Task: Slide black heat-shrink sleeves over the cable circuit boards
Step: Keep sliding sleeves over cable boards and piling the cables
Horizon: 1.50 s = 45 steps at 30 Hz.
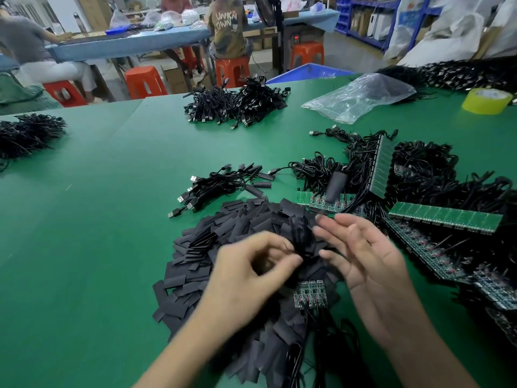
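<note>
On the green table (84, 219) I see a pile of sleeves (212, 247). Above it my left hand (251, 278) has curled fingers, and its thumb and forefinger pinch one sleeve (301, 242); the picture is blurred there. Just below this sleeve a small board (310, 294) lies on the pile, and its cables (321, 345) run toward me. My right hand (366, 259) has straight, spread fingers, with the tips just beside the sleeve. Right of it lie board strips (444, 217).
</note>
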Motion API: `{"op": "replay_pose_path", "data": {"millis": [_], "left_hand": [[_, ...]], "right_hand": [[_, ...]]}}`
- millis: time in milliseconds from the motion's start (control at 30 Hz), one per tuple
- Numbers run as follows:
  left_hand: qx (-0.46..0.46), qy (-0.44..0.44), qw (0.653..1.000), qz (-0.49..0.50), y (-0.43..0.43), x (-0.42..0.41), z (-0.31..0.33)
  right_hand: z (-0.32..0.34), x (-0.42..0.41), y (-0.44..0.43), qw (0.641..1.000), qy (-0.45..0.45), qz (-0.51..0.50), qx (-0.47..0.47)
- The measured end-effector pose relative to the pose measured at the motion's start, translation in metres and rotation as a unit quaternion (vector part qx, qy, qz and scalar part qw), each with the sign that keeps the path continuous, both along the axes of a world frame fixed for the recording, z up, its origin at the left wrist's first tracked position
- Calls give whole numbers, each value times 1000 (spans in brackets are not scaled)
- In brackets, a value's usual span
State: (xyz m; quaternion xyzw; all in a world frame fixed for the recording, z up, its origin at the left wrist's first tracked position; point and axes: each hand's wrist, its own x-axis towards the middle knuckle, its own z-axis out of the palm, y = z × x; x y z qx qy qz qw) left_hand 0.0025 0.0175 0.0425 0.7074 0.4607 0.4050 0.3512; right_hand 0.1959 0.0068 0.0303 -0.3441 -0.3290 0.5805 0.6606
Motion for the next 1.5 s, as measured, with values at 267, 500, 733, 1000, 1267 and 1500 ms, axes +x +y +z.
{"op": "replay_pose_path", "data": {"millis": [267, 500, 733, 1000, 1267, 1500], "left_hand": [[159, 280, 930, 179, 125, -69, 35], [121, 355, 910, 179, 123, -64, 19], [96, 326, 940, -11, 8, -13, -2], [47, 264, 963, -14, -5, 7, -18], [-92, -20, 995, -18, -16, 1, -30], [-102, -60, 993, 12, -20, 0, -35]], "right_hand": [[-9, -1, 3, 987, -160, -25, 7], [-14, 3, 4, 971, -237, -30, 1], [-22, 10, 4, 841, -539, 12, 55], [-27, 17, 5, 750, -645, 93, 114], [-17, 22, 6, 830, -515, 181, 113], [-20, 14, 5, 865, -463, 174, 86]]}}
